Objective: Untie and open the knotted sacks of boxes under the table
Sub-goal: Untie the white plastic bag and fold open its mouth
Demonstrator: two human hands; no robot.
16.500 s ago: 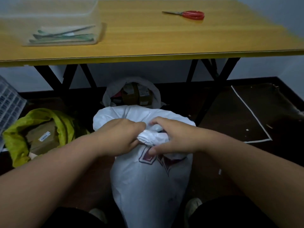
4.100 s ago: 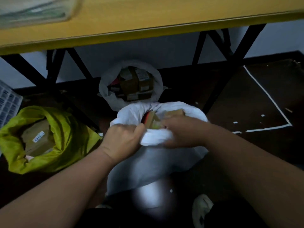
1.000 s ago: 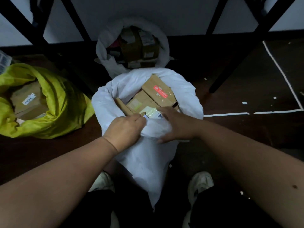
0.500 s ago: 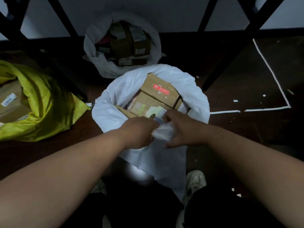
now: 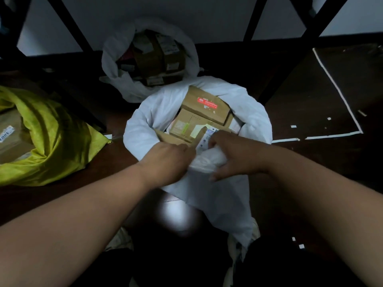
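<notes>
A white sack (image 5: 255, 119) stands on the floor in front of me with its mouth wide open. Several brown cardboard boxes (image 5: 205, 106) with labels show inside it. My left hand (image 5: 167, 160) grips the near rim of the sack. My right hand (image 5: 232, 154) holds a bunched fold of the same white rim. Behind it a second white sack (image 5: 112, 65) sits open with boxes inside. A yellow-green sack (image 5: 53, 141) lies open at the left, a labelled box showing in it.
Black table legs (image 5: 298, 50) cross diagonally above and to the right of the sacks. White tape lines (image 5: 335, 90) mark the dark floor at the right. My shoes (image 5: 255, 230) show below the front sack.
Over the earlier frames the knot on the front white sack came undone and its mouth spread open, showing the boxes. In the last second both hands kept gathering the near rim.
</notes>
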